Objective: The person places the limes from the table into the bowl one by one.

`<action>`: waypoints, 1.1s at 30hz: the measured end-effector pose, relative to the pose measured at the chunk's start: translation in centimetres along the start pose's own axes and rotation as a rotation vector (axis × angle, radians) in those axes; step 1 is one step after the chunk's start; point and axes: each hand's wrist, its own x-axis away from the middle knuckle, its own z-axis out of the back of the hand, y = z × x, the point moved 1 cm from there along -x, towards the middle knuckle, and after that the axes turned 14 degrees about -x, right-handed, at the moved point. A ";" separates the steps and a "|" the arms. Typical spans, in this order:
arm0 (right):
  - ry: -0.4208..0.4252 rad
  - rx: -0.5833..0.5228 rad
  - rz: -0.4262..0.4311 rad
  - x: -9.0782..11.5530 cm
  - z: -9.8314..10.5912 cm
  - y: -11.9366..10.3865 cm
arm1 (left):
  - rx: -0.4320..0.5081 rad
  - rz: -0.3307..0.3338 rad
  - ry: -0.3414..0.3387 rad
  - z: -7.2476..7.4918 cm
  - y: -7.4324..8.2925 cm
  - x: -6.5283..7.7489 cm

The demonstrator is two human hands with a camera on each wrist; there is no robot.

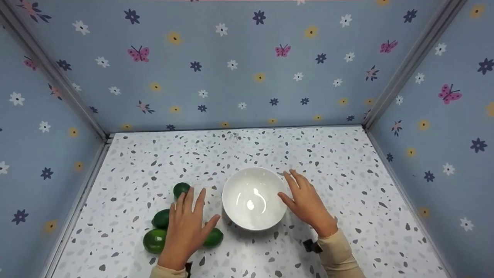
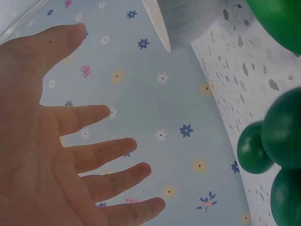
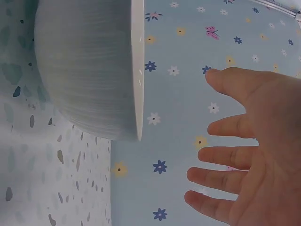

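A white bowl (image 1: 254,199) stands upright on the table, with nothing inside it. Over its right rim hovers my right hand (image 1: 308,202), fingers spread; the right wrist view shows a gap between this hand (image 3: 263,150) and the bowl's side (image 3: 89,66). My left hand (image 1: 186,227) is held above several smooth green oval fruits, partly hiding them. One fruit (image 1: 155,241) lies left of that hand, another (image 1: 213,237) under its thumb side, a darker one (image 1: 181,190) by its fingertips. In the left wrist view the palm (image 2: 33,155) holds nothing.
The speckled white table (image 1: 247,150) is enclosed by blue flowered panels at the back (image 1: 239,50), left (image 1: 34,154) and right (image 1: 444,135). Grey metal strips (image 1: 417,61) run along the corners.
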 end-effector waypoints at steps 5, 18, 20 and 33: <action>-0.010 -0.012 -0.032 -0.1 -0.8 0.6 | 0.008 0.046 0.000 -0.1 -1.2 0.8; 0.010 -0.043 -0.012 -0.1 -3.4 2.0 | 0.039 0.266 -0.181 -0.5 -6.4 5.1; 0.018 -0.052 -0.009 -0.1 -3.5 2.1 | 0.056 0.316 -0.246 -0.7 -7.1 5.7; 0.020 -0.080 -0.034 -0.2 -3.7 2.1 | 0.154 0.516 -0.494 -3.4 -9.5 7.0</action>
